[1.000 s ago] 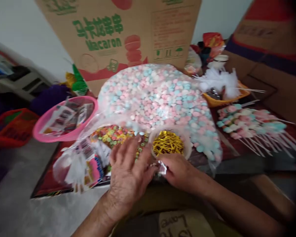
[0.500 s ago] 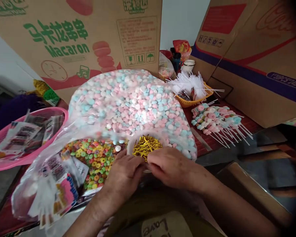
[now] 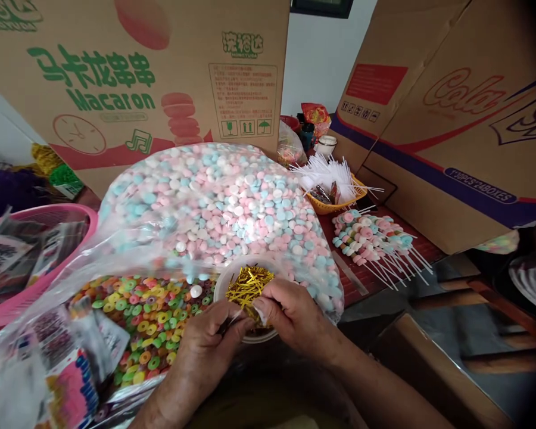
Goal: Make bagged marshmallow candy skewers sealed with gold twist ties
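Over the near rim of a white tub (image 3: 222, 289) filled with gold twist ties (image 3: 250, 281), my two hands face each other. My left hand (image 3: 208, 342) is closed, thumb and forefinger pinching what looks like thin clear plastic (image 3: 236, 316). Thumb against curled fingers, my right hand (image 3: 297, 316) pinches a whitish filmy bit; whether it is the same piece I cannot tell. Left of the tub lie colourful cereal rings (image 3: 149, 325). Behind it spreads a big clear bag of pink, blue and white marshmallows (image 3: 232, 202).
Printed sachets (image 3: 71, 363) lie at the near left beside a pink basket (image 3: 92, 223). On the right are marshmallow skewers (image 3: 373, 235) and an orange basket (image 3: 339, 204) of white sticks (image 3: 330, 176). Cardboard boxes stand behind, one marked Macaron (image 3: 183, 59), another Cola (image 3: 429, 143).
The view has shifted, with most things lower and further left. My hands have turned, so the pinching fingertips and the filmy material between them now show.
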A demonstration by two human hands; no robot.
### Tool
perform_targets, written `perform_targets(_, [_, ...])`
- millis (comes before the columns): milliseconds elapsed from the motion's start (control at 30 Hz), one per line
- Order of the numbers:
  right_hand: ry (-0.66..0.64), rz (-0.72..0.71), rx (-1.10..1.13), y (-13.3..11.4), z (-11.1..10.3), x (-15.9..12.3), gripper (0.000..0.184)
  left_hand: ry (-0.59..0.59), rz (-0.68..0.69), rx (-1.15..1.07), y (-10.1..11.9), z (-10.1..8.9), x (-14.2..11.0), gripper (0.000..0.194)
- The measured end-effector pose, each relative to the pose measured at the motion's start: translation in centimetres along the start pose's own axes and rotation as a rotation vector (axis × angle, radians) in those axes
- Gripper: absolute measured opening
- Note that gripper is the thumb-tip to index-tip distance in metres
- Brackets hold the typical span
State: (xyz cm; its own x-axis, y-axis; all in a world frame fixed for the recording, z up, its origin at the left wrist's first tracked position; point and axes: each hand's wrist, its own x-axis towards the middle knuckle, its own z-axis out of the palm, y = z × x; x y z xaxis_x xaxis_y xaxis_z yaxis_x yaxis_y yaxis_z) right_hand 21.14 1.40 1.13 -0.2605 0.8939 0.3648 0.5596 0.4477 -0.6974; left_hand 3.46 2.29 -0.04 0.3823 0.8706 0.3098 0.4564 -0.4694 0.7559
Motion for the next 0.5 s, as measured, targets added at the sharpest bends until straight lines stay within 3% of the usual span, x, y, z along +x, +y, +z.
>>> perform_targets(100, [-0.083,0.064,-0.134,1.2,-0.5,1.1,0.037,0.06,0.096,-0.018,-0.4,0.1,0.0,0.012])
perform_targets(167, [-0.086,0.17,-0.294,2.5,-2.7,2.7,0.04,0.083,0.095,-0.047,-0.5,-0.3,-0.3,0.014])
perform_targets(367, [0.16,0.436,-0.517,9.0,-13.8,7.4,0.044,0.178,0.026,-0.113,-0.9,-2.1,-1.7,0.017])
perform_targets(433, [0.218,0.52,-0.54,11.2,-15.4,7.5,0.055,0.235,0.057,-0.124,-1.1,-2.5,-2.1,0.014])
perform_targets(500, [0.299,0.603,-0.539,12.7,-15.9,7.0,0.055,0.253,0.065,-0.098,-1.3,-2.8,-2.3,0.012])
